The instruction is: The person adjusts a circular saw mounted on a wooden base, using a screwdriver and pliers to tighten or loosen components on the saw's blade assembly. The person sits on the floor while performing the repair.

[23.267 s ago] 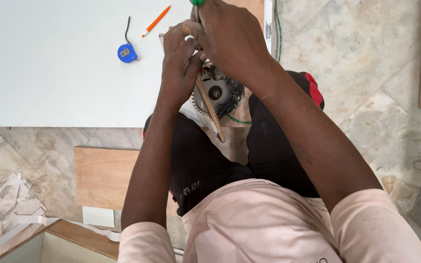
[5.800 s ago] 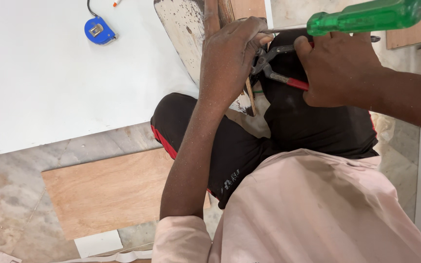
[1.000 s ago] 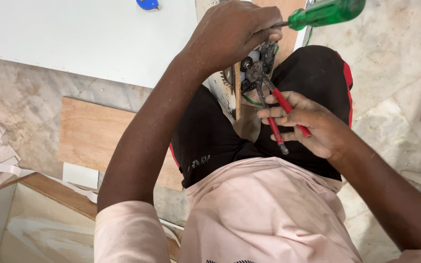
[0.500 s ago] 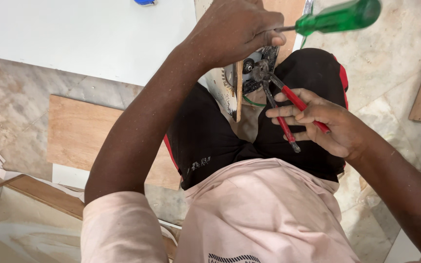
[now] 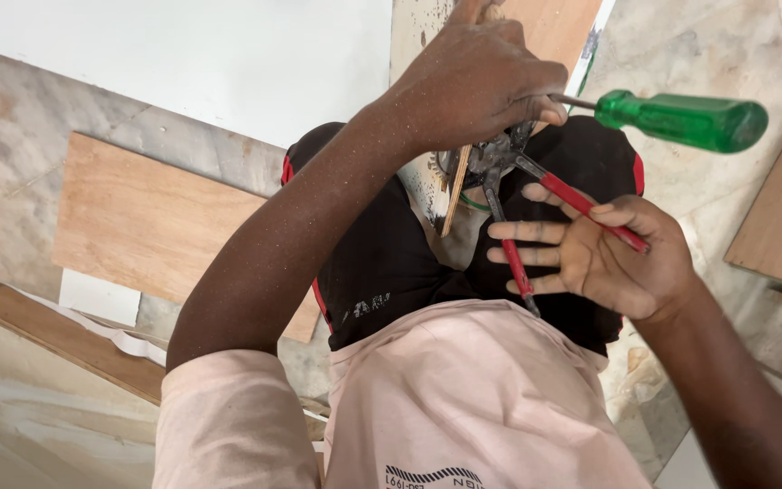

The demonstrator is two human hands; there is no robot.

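Head view: both hands work on a small toothed metal part held over your lap.

Your left hand point(image 5: 477, 81) is clenched over the metal part point(image 5: 477, 163) and also pins the shaft of the green-handled screwdriver point(image 5: 681, 118), which sticks out to the right. Your right hand point(image 5: 608, 258) holds the red-handled pliers point(image 5: 545, 217) with fingers loosely spread, handles apart; the pliers' nose sits at the part, just under the left hand. A thin wooden strip point(image 5: 454, 195) hangs beside the part. To do this well, keep the left hand firm so the part cannot turn, wrap all right fingers round both handles before squeezing, and keep the pliers' nose square on the fastener. Exactly what the nose grips is hidden.
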